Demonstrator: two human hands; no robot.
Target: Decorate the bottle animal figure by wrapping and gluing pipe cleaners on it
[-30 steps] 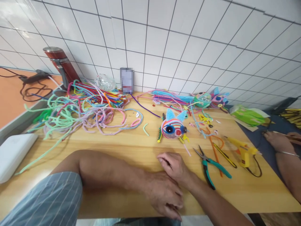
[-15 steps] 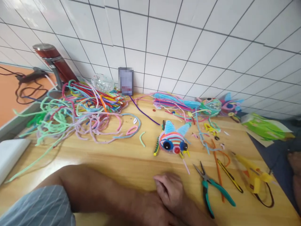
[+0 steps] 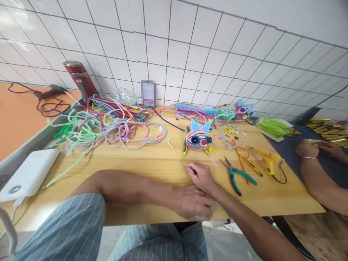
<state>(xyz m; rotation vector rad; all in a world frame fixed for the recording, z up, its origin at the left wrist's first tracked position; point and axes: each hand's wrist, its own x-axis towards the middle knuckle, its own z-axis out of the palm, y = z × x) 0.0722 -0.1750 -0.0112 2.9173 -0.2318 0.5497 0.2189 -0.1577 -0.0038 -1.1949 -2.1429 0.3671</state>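
Observation:
My hands rest crossed at the wrists near the front edge of the wooden table. My left hand lies under my right wrist with its fingers curled at the edge; I see nothing in it. My right hand is loosely closed on top, holding nothing visible. Just beyond it stands a round animal figure with striped pipe cleaners, blue ears, big dark eyes and a red nose. Green-handled long-nose pliers lie to the right, jaws apart. Beside them are a yellow utility knife and a yellow glue gun.
Tangled pipe cleaners cover the back left, near a red flask and a clear ball. A phone leans on the tiled wall. A white power bank sits left. At right, another person's hands are near gold strips.
The view has tilted and pulled back, so my lap, the table's front edge and the other person's arms now show. My hands stay crossed; the figure and tools have not been moved.

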